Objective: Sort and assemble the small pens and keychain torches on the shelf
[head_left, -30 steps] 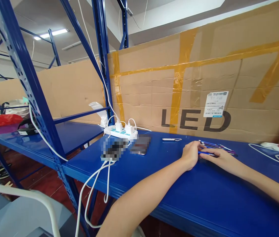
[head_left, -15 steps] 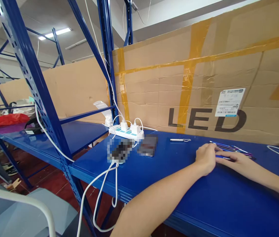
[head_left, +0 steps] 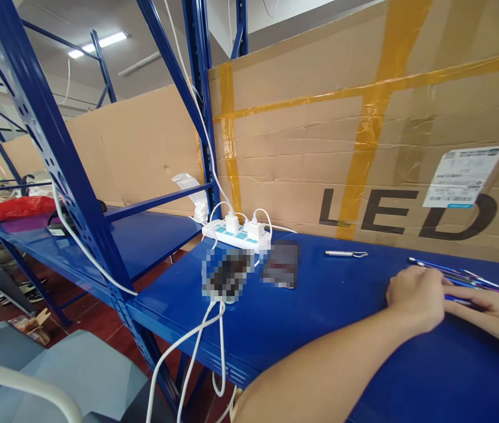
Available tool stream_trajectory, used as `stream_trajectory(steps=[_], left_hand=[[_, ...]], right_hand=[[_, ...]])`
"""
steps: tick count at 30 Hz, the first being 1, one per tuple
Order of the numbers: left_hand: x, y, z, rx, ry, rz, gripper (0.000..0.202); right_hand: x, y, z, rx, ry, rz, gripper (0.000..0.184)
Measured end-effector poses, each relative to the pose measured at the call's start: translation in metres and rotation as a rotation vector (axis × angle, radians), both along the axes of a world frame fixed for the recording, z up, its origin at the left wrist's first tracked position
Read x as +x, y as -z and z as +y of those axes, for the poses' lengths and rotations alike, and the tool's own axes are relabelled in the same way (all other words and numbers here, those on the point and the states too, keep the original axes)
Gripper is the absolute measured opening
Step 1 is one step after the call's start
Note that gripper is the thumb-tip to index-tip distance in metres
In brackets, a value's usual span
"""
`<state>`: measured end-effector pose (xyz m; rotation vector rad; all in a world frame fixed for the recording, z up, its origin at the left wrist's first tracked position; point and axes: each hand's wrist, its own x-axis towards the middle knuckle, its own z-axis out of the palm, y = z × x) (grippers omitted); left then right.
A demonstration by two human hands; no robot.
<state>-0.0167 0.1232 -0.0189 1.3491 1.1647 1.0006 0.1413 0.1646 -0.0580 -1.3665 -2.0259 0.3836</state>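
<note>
A blue pen (head_left: 457,300) spans the small gap between my two hands, low over the blue shelf. My left hand (head_left: 417,298) is closed at the pen's left end, its fingertips mostly hidden behind the knuckles. My right hand (head_left: 494,308) has its thumb and fingers closed around the other end. Just behind the hands lie several pens (head_left: 434,265), blue and purple, side by side and partly covered by the fingers. To the left of them rests a slim silver tool with a wire loop (head_left: 346,254).
A white power strip (head_left: 237,236) with plugs stands at the back. Before it lie a blurred dark device (head_left: 228,276) and a blurred dark flat object (head_left: 282,264). White cables (head_left: 187,341) hang over the front edge. Behind rises a cardboard wall (head_left: 284,170); a blue post (head_left: 62,147) stands left.
My view has turned left, so the shelf's contents and both hands appear further right. The hands stay together at the blue pen, with little visible change in their grip.
</note>
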Motion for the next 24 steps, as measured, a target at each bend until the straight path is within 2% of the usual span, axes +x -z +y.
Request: stream_trajectory(steps=[4,10,16,20,24], left_hand=[[0.0,-0.001,0.0,-0.016,0.004,0.003,0.044],[0.002,-0.001,0.001,-0.026,-0.008,0.023,0.043],[0.0,-0.002,0.0,0.016,-0.051,0.029,0.043],[0.001,0.005,0.004,0.054,-0.055,0.014,0.039],[0.005,0.012,0.01,0.09,-0.017,-0.141,0.036]], right_hand=[[0.007,0.007,0.008,-0.147,-0.011,0.086,0.034],[0.012,0.014,0.011,-0.134,-0.034,0.099,0.033],[-0.002,0.0,-0.002,-0.09,0.011,-0.009,0.047],[-0.014,-0.011,-0.014,-0.06,-0.09,-0.104,0.059],[-0.021,-0.018,-0.025,-0.069,-0.208,-0.089,0.054]])
